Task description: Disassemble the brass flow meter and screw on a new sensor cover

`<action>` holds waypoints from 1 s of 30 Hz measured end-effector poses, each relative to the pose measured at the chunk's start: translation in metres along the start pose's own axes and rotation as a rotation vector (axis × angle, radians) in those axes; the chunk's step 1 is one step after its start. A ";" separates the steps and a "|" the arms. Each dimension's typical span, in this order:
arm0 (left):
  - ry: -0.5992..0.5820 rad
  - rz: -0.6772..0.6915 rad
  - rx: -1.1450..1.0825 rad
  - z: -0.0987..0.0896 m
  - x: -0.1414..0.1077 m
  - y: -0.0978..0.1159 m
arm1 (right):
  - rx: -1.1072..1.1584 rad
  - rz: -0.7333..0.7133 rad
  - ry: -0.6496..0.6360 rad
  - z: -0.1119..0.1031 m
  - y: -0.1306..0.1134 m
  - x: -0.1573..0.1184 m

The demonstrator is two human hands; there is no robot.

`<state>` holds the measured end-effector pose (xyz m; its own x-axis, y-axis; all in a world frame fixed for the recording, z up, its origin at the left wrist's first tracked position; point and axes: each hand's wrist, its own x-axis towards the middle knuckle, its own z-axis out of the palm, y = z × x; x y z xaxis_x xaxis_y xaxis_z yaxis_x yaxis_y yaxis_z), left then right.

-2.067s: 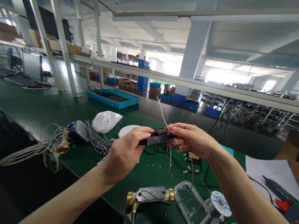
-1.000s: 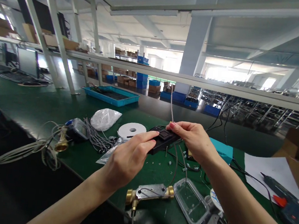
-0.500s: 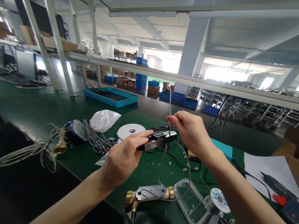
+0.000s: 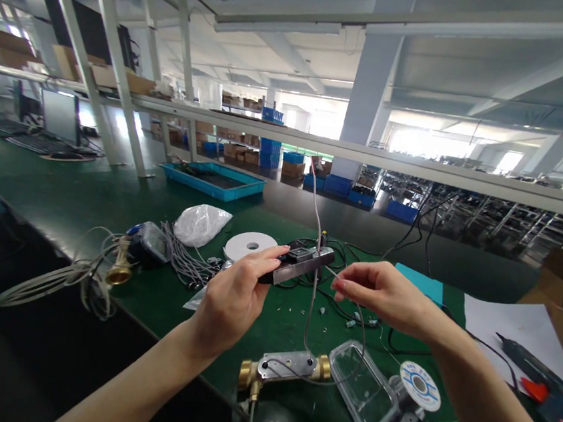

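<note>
My left hand (image 4: 235,293) is closed around a dark, flat electronic housing (image 4: 300,267), held tilted above the bench. A grey cable (image 4: 316,204) stands up out of the housing's right end, its bared tip pinkish, and also runs down below it. Thumb and fingertips of my right hand (image 4: 378,292) pinch a second thin grey cable (image 4: 359,311) just right of the housing. Below lies a brass pipe fitting with a metal plate (image 4: 288,365); the grey cables lead to it. Beside it sits a clear plastic box (image 4: 363,389).
A white tape roll (image 4: 245,245), a plastic bag (image 4: 202,225) and bundled grey wires (image 4: 183,258) lie left. On the right are a solder spool (image 4: 419,385), a glue gun (image 4: 536,372) and white paper (image 4: 511,326). A blue tray (image 4: 211,180) stands behind.
My right hand has left the upright cable above the housing and moved down and right, now pinching the other cable. The upright cable bends more to the left. My left hand keeps its hold.
</note>
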<state>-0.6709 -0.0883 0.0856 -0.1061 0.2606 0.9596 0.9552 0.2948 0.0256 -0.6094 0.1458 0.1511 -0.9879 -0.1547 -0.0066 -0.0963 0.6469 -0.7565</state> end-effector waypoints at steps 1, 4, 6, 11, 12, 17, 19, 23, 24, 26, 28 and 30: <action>0.004 -0.008 0.003 0.000 0.000 0.001 | 0.031 0.004 0.007 0.005 0.002 -0.001; 0.023 -0.023 0.000 0.002 -0.001 0.005 | 0.247 -0.008 0.058 0.021 0.003 0.003; 0.029 -0.020 -0.010 0.003 -0.002 0.006 | 0.435 -0.004 0.077 0.030 0.003 0.007; 0.045 -0.012 -0.005 0.003 -0.003 0.005 | 0.737 -0.028 0.166 0.039 0.000 0.012; 0.048 -0.012 -0.002 0.002 -0.004 0.005 | 0.764 -0.038 0.176 0.040 -0.001 0.012; 0.049 -0.105 -0.046 0.004 -0.008 0.001 | 0.706 -0.182 0.185 0.045 0.000 0.011; 0.061 -0.159 -0.068 0.006 -0.009 0.000 | 0.685 -0.241 0.174 0.047 -0.001 0.012; 0.098 -0.238 -0.130 0.011 -0.010 0.002 | 0.651 -0.242 0.168 0.050 -0.001 0.015; 0.112 -0.268 -0.158 0.011 -0.010 0.003 | 0.634 -0.238 0.176 0.051 -0.001 0.015; 0.122 -0.306 -0.191 0.011 -0.011 0.004 | 0.609 -0.246 0.204 0.051 -0.001 0.015; 0.108 -0.275 -0.170 0.011 -0.013 0.004 | 0.618 -0.275 0.230 0.051 -0.001 0.015; 0.087 -0.192 -0.121 0.010 -0.014 0.003 | 0.652 -0.291 0.219 0.049 -0.001 0.014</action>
<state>-0.6695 -0.0820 0.0694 -0.2695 0.1291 0.9543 0.9466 0.2179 0.2378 -0.6169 0.1061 0.1195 -0.9417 -0.0554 0.3317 -0.3331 0.0179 -0.9427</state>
